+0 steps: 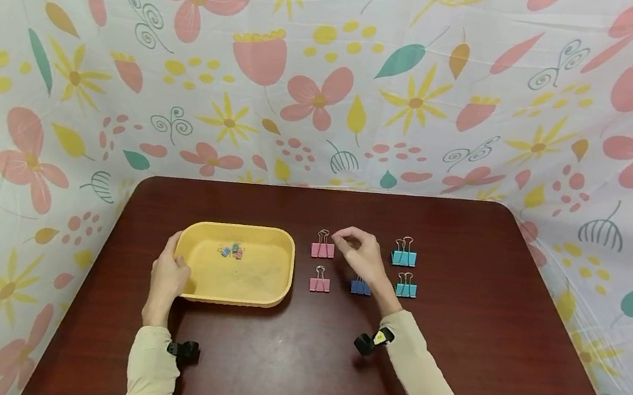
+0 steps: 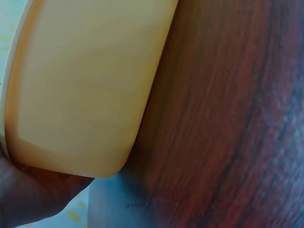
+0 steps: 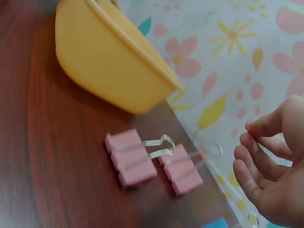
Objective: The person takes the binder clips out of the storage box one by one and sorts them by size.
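My left hand (image 1: 168, 276) grips the left rim of a yellow plastic tray (image 1: 277, 297), its thumb over the inner side. The tray wall (image 2: 90, 95) fills much of the left wrist view. Just right of a larger pink binder clip (image 1: 323, 250), my right hand (image 1: 361, 256) hovers with fingers loosely bent and nothing visible between them. A smaller pink binder clip (image 1: 319, 284) stands in front of the larger one. Below the right hand is a dark blue binder clip (image 1: 361, 288), partly covered by the wrist. Inside the tray lie several tiny binder clips (image 1: 234, 252).
To the right of my right hand, a larger teal binder clip (image 1: 403, 258) stands behind a smaller teal binder clip (image 1: 405, 290). Everything rests on a dark brown wooden table (image 1: 277, 376). A flower-patterned cloth (image 1: 328, 35) hangs behind the table and along its sides.
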Tool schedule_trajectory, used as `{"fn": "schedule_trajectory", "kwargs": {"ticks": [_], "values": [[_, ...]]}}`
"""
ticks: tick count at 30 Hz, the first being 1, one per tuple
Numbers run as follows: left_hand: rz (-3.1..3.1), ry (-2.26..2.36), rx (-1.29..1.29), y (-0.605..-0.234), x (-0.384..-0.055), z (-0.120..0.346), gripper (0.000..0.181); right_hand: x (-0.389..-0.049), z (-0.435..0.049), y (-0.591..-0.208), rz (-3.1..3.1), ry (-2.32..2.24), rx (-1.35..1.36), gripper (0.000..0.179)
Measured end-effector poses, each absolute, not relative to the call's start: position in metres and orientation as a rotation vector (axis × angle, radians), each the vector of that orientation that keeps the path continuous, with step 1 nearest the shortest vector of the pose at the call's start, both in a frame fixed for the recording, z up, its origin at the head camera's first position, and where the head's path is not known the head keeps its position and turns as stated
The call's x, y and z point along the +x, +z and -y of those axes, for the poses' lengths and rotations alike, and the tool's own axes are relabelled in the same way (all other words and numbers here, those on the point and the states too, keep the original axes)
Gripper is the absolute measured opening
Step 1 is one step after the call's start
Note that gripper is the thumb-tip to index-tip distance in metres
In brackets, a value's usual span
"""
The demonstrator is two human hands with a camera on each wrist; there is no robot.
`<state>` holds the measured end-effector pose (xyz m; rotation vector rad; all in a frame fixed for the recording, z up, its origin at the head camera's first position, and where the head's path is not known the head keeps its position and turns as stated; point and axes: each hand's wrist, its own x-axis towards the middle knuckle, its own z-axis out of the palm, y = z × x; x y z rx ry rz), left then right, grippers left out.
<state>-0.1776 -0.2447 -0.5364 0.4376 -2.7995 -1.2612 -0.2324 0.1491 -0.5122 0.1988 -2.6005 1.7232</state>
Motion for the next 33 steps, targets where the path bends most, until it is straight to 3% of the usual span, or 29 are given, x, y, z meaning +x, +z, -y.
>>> {"fn": "schedule_trajectory", "kwargs": {"ticks": [10, 33], "values": [[2.811, -1.264, 0.433, -0.54, -0.176, 0.245, 0.058, -0.238, -0.101, -0.504, 2.536, 1.923, 0.293, 0.013], [2.837, -1.199, 0.404, -0.538, -0.179, 0.245, 0.062, -0.234, -0.04, -0.509, 2.608, 1.898, 0.562, 0.016]]}}
